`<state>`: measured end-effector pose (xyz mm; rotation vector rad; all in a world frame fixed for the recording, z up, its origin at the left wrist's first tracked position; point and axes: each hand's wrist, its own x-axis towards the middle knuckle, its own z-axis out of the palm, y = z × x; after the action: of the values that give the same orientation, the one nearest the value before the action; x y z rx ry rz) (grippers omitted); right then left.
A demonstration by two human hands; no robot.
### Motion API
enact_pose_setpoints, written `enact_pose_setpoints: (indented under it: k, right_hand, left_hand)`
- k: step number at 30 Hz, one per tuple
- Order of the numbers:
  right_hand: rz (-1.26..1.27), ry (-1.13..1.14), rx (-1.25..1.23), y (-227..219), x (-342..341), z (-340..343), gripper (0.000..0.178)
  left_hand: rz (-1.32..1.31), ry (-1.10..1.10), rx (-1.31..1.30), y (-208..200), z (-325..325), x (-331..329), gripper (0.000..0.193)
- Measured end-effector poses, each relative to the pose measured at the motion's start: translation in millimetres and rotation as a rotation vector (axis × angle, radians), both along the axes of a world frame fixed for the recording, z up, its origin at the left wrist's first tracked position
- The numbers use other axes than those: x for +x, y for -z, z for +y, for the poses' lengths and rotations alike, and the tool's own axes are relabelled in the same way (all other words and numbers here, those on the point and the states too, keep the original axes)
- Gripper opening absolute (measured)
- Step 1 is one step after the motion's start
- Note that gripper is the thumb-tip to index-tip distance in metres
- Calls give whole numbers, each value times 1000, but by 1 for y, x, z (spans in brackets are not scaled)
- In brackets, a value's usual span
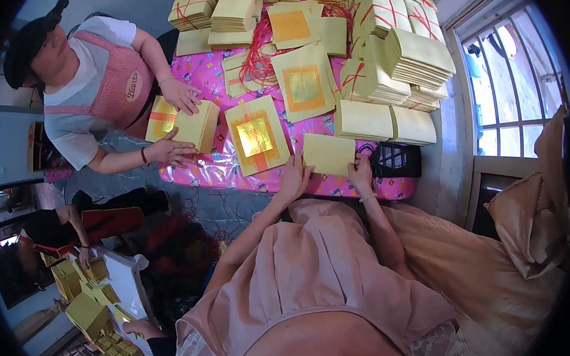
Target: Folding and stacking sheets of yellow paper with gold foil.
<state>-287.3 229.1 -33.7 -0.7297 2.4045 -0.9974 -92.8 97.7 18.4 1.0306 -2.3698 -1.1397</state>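
Observation:
Between my two hands, at the near edge of the table, lies a stack of plain yellow paper (329, 153). My left hand (295, 176) grips its left end, the thumb along the near side. My right hand (361, 173) is closed at the right end with the fingers curled; a pale bracelet circles that wrist. Left of my left hand lies a yellow bundle with a gold foil square (257, 138) and a reddish band across it. Another sheet with a gold square on an orange patch (304, 87) lies just beyond the stack.
A pink patterned cover (233, 170) spans the table. Tied yellow paper stacks (402, 69) rise at the back right, with red strings (258, 63) left of them. A co-worker's hands (176, 96) hold a thick bundle at left. A black basket (397, 160) sits by my right hand.

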Motion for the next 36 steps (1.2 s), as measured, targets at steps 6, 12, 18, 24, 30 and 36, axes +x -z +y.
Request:
enact_pose_setpoints:
  k: [6,12,18,24,30,36]
  right_hand:
    - [137,39,-42,-40,5,-6,37]
    - [-23,-191,-263,-110,23,-42,19]
    - [346,-802,-172,-104,68,-100,24]
    - [510,-1082,-47,-75,96,-142,28]
    - [528,-1148,31,-70,96,-158,30]
    - [348,-1254,44,-75,80,-165,26]
  left_hand:
    - [9,-104,-5,-21,-18,38,46]
    - [-160,-109,-284,-18,-47,83,49]
    - [-190,-40,-296,-11,-62,90,55]
    - [-174,-5,-276,-1,-72,91,47]
    - [-132,11,-160,-2,-82,94,41]
    - [-97,12,-77,7,-94,102,31]
